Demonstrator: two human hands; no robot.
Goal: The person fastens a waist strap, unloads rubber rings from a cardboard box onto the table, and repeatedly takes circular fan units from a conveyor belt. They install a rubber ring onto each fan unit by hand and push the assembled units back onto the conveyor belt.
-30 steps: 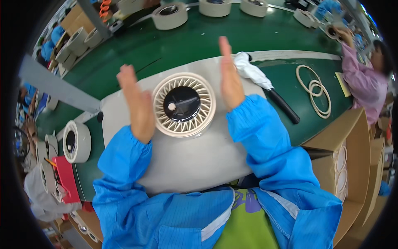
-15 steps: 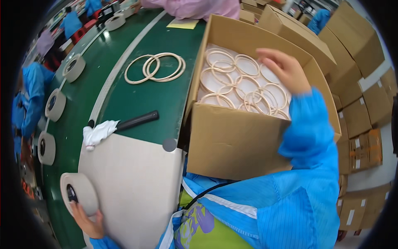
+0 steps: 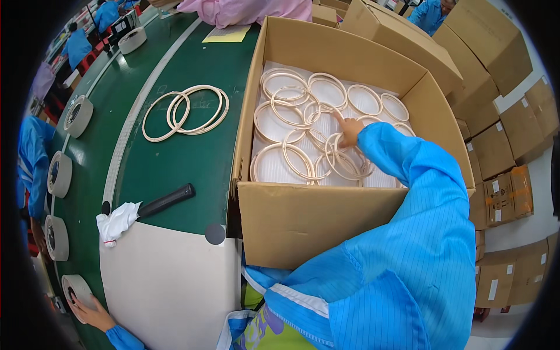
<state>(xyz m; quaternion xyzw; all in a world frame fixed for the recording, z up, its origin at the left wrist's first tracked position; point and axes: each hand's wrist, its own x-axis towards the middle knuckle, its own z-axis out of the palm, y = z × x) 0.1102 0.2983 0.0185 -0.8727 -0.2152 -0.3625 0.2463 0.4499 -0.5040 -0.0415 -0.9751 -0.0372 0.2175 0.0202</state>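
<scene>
Pointing its index finger in among the cream rings [image 3: 315, 135], the right grip [image 3: 350, 131] is inside an open cardboard box [image 3: 324, 213]; its other fingers are curled, and whether it has clamped on a ring I cannot tell. The right arm, in a loose blue sleeve [image 3: 429, 175], crosses the box's near wall toward the right. Well apart, at the lower left, the left grip [image 3: 96, 318] rests against a white round unit [image 3: 74, 287], its fingers and thumb apart; whether they clasp it cannot be told.

The box holds many rings, some lying side by side, others overlapping, on a pale sheet [image 3: 364, 101]. To its left, a few loose rings [image 3: 189, 105] overlap on the green surface [image 3: 175, 157].

The rings are thin, smooth and slightly glossy; the box is plain brown board; fine dark lines run through the sleeve's fabric. A black handle [image 3: 168, 201] extends from crumpled white cloth [image 3: 118, 223], which overlaps the far left corner of a smooth, pale grey mat [image 3: 169, 286].
</scene>
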